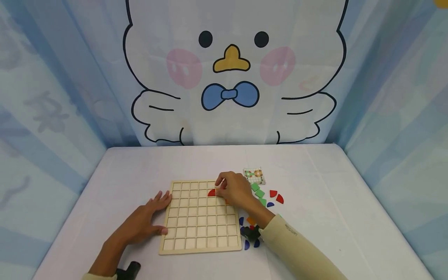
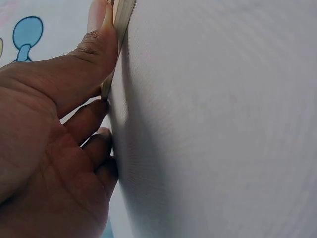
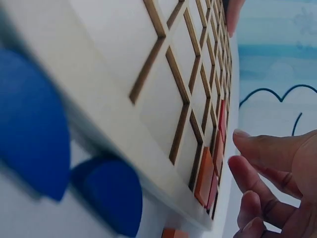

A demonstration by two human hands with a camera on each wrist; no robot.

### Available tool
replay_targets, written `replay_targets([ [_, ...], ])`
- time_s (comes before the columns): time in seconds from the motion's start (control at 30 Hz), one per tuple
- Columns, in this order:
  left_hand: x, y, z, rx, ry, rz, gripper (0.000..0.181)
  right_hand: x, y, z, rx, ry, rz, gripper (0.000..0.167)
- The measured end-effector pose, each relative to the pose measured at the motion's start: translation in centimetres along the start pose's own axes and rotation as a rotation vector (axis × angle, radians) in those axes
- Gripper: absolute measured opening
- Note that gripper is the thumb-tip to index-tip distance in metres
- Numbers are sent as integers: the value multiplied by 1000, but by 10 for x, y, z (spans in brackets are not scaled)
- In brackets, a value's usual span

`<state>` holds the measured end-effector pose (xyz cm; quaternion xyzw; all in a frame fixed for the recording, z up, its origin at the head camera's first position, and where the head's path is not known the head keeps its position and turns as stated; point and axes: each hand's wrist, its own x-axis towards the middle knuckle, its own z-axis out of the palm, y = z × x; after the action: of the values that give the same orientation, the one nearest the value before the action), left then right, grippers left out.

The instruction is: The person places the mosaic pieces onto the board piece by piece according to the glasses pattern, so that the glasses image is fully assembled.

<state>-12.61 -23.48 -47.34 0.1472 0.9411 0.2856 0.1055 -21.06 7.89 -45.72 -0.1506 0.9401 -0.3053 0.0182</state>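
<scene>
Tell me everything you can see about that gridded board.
The board is pale, flat and roughly square, and looks like wood. Thin strips divide it into small compartments inside a plain border. It lies flat on the white table. The left hand touches its left edge; the right hand is at its far right part, hiding some compartments. A red piece and an orange piece sit in that area; many other compartments are bare.

The left hand (image 1: pixel 145 219) is spread out and touches the left side of a board (image 1: pixel 202 221) full of little squares. The right hand (image 1: pixel 236 189) is over its far right part, next to a red piece (image 1: pixel 211 193). Green pieces (image 1: pixel 259 193) and blue pieces (image 1: pixel 247 245) lie to the right, near a card (image 1: pixel 254 175). A blue bow (image 1: pixel 229 94) is drawn on the cloth (image 1: pixel 231 126) behind
</scene>
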Motion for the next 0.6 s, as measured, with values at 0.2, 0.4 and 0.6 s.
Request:
replay_targets([
  [0.2, 1, 0, 0, 0, 1, -2, 112, -9, 9, -15, 18, 24, 66, 13],
  [0.4, 1, -2, 0, 0, 6, 15, 110, -21, 20, -27, 33, 41, 135, 14],
  [0.6, 0, -3, 0, -18, 4, 14, 110, -30, 29, -31, 30, 24, 200, 14],
])
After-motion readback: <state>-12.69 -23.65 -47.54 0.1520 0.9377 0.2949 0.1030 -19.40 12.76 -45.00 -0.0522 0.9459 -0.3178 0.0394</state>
